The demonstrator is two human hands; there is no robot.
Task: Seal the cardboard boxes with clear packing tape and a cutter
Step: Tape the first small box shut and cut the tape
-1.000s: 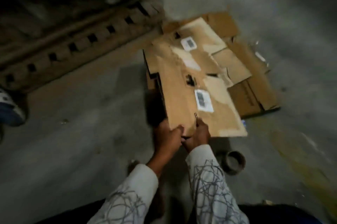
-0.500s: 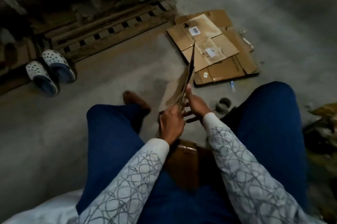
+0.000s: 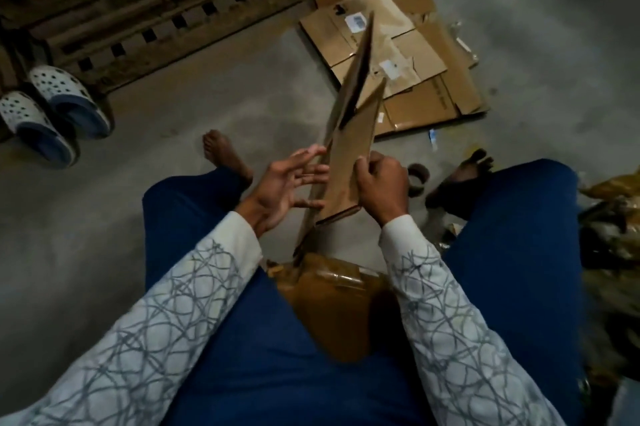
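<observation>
A flattened cardboard box [image 3: 353, 134] stands on edge between my knees, tilted away from me. My right hand [image 3: 382, 186] grips its near right flap, fingers curled over the edge. My left hand [image 3: 287, 183] is spread, its straight fingers touching the box's left face. A roll of tape [image 3: 418, 178] lies on the floor just right of my right hand. Several more flattened boxes [image 3: 408, 54] lie stacked on the floor beyond. No cutter is visible.
I sit on the concrete floor, legs in blue trousers, bare feet [image 3: 227, 157] out front. A taped brown box [image 3: 332, 301] sits between my thighs. A wooden pallet [image 3: 166, 20] lies at the back left, with two white clogs [image 3: 52, 113] beside it.
I pulled one flattened box off the stack toward me and raised it on edge. My left hand let go of its edge and now lies flat against its side.
</observation>
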